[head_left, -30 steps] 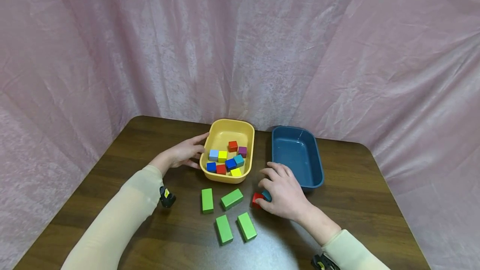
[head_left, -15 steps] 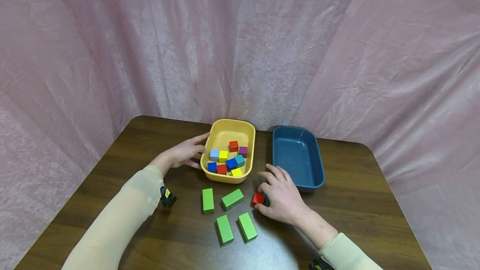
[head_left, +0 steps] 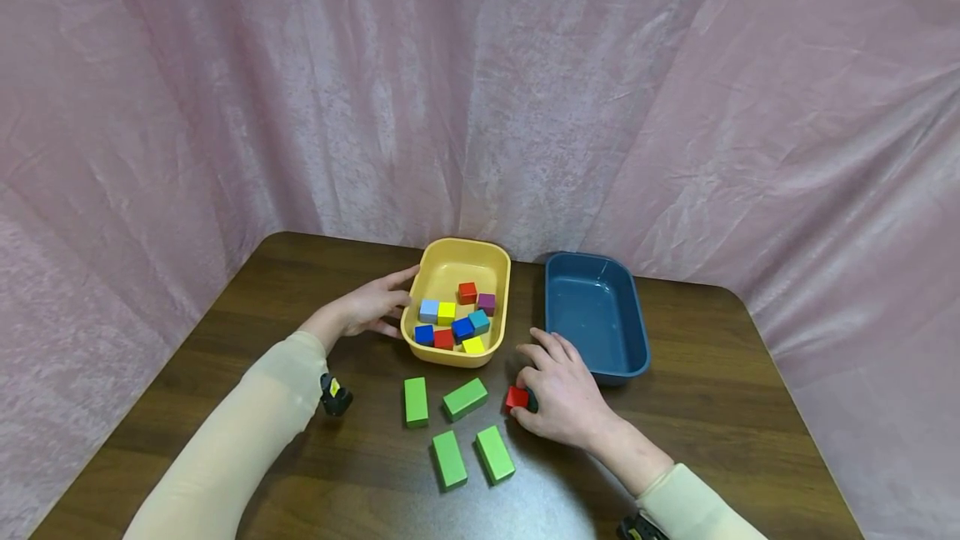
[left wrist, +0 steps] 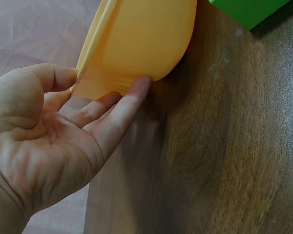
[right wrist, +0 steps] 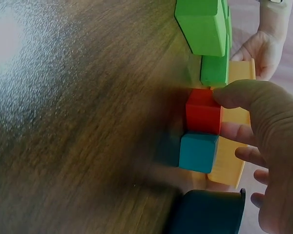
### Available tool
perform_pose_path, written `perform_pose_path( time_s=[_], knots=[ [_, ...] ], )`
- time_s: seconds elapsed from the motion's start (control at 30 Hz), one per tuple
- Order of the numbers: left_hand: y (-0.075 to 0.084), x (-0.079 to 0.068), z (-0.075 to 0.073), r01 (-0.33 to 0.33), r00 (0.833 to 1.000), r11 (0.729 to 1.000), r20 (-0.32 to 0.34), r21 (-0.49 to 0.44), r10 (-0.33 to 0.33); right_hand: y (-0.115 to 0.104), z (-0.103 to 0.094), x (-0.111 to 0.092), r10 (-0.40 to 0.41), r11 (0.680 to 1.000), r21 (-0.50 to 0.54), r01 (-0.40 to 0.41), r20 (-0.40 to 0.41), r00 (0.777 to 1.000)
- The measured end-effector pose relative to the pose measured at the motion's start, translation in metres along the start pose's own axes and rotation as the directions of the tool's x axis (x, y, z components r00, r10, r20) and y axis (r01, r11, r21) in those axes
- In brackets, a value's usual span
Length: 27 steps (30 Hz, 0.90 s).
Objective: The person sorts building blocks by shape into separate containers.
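Observation:
My left hand [head_left: 367,307] rests at the left side of the yellow tub [head_left: 417,350], its spread fingers against the outer wall. In the left wrist view the thumb [left wrist: 63,79] meets the rim and a long finger [left wrist: 129,100] touches the wall below. On the table by the blue tub's near end, my right hand [head_left: 566,397] pinches a red cube [right wrist: 203,113] between thumb and index finger. A teal cube [right wrist: 197,152] sits right beside the red one, mostly hidden by the hand in the head view. The other right fingers are loosely spread.
Several coloured cubes, among them a purple one [head_left: 486,302], lie in the yellow tub. A dark blue tub [head_left: 596,307] stands to its right. Green blocks [head_left: 465,398] lie on the brown table [head_left: 720,407] in front. A pink curtain [head_left: 480,90] hangs behind.
The right hand has shifted slightly toward the near side, its thumb and index finger now closer on the red cube, and the teal cube is more covered. The left hand has hardly moved.

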State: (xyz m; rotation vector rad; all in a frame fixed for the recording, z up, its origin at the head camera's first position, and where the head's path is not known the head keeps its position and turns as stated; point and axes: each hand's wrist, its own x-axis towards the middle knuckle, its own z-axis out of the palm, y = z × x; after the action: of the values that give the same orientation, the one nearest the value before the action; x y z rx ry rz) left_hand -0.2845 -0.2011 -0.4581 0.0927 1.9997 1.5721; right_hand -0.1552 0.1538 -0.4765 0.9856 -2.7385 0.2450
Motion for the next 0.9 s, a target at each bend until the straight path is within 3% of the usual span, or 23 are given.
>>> perform_pose_path(
  time_s=[0.2,0.5,0.67,0.9],
  knots=[
    [0.0,0.0,0.001,0.005,1.0,1.0,0.002,-0.009,-0.005,-0.002,-0.008,0.002,0.021,1.0,0.015,-0.02,-0.016,1.0],
    [0.001,0.0,-0.001,0.006,1.0,1.0,0.001,-0.005,-0.006,0.004,-0.047,0.02,0.071,0.996,0.053,-0.065,-0.107,0.992],
    [0.0,0.001,-0.001,0.01,1.0,1.0,-0.004,-0.003,-0.01,0.01,-0.058,0.044,0.097,0.993,0.082,-0.087,-0.135,0.986],
    [-0.001,0.001,0.0,0.017,1.0,1.0,-0.013,-0.004,-0.017,0.011,-0.055,0.093,0.134,0.989,0.075,-0.127,-0.106,0.985]
  ],
)
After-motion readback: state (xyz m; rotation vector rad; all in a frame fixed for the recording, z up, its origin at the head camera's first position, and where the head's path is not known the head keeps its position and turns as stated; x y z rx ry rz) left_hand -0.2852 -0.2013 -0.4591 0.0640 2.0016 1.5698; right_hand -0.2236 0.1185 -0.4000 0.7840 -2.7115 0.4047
